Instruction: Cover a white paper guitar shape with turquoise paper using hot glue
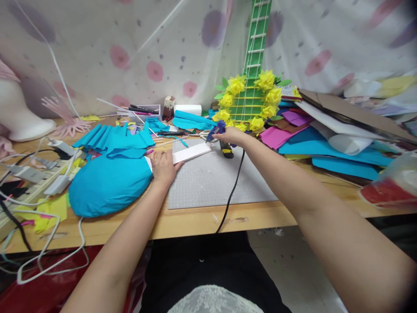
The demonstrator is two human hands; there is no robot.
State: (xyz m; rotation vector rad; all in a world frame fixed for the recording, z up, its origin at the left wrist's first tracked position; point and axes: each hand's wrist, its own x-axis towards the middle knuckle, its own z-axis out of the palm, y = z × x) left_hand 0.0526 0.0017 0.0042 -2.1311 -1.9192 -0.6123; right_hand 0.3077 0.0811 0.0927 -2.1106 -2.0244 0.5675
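Observation:
My left hand (163, 166) is closed over a long white strip (192, 153), holding it down with the thumb along its near edge. At its left end the strip meets a rounded shape covered in bright blue crepe paper (109, 184). My right hand (233, 136) grips a dark blue glue gun (219, 129), whose nozzle is close to the strip's far right end; I cannot tell if they touch. A black cord (230, 195) runs down from the gun side over the table edge. Under the strip lies a grey cutting mat (208, 187).
Behind stands a green guitar-like model (249, 104) ringed with yellow paper flowers. Coloured paper and card (339, 139) are piled at right. Gathered blue crepe paper (114, 139) lies at left, near a power strip (32, 191) with tangled cables. A foam head (22, 108) stands far left.

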